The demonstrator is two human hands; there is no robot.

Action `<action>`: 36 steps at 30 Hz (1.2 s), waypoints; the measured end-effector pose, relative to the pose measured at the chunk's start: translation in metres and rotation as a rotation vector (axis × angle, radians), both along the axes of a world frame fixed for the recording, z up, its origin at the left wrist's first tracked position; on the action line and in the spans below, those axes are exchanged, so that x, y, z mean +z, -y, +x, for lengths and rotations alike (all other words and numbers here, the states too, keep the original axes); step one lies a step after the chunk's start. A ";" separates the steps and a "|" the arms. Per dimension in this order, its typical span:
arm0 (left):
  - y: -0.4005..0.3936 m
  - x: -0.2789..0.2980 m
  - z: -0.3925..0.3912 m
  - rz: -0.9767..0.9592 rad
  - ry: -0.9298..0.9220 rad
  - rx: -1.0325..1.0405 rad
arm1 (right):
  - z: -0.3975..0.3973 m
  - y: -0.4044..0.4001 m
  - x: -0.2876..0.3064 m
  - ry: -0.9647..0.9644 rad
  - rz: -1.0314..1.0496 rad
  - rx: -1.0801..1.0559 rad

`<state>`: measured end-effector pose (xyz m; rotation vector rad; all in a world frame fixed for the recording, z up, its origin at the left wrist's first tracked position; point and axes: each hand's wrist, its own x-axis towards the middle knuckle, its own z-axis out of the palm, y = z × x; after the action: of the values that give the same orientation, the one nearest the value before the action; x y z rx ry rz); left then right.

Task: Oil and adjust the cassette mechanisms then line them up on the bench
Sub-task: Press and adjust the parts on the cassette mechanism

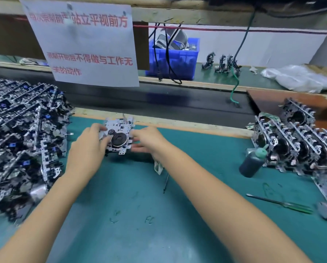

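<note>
A single cassette mechanism (119, 136) was held just above the green mat (140, 215), near the mat's far wooden edge, its metal plate tilted toward the camera with a dark round flywheel showing. It was gripped along its left edge by the left hand (88, 147), whose fingers were curled over the plate; its right edge was touched by the right hand (149, 141), though blur left it unclear whether those fingers were pinching the plate or merely resting against it. A large heap of loose mechanisms (20, 141) was piled to the left, reaching close beside the left forearm. To the right, finished mechanisms (299, 145) were stood in rows on edge, with a dark oil bottle (252, 162) with a green cap placed just in front of them. A green-handled screwdriver (284, 203) was laid near the right forearm, and a thin dark tool (166, 182) lay between the forearms. Beyond the mat a dark conveyor belt (168, 103) was seen, partly hidden by a hanging paper notice (83, 44), with a blue crate (173, 57) behind it.
</note>
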<state>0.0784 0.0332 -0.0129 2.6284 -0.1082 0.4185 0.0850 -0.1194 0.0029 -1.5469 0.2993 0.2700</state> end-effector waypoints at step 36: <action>0.140 -0.048 -0.108 -0.281 -0.521 -1.059 | -0.219 0.202 -0.059 0.255 -0.661 -0.429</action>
<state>-0.0295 -0.1065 -0.0613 1.9528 -1.0877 -0.5601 -0.1337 -0.3213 -0.0566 -2.0846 0.5424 -0.4028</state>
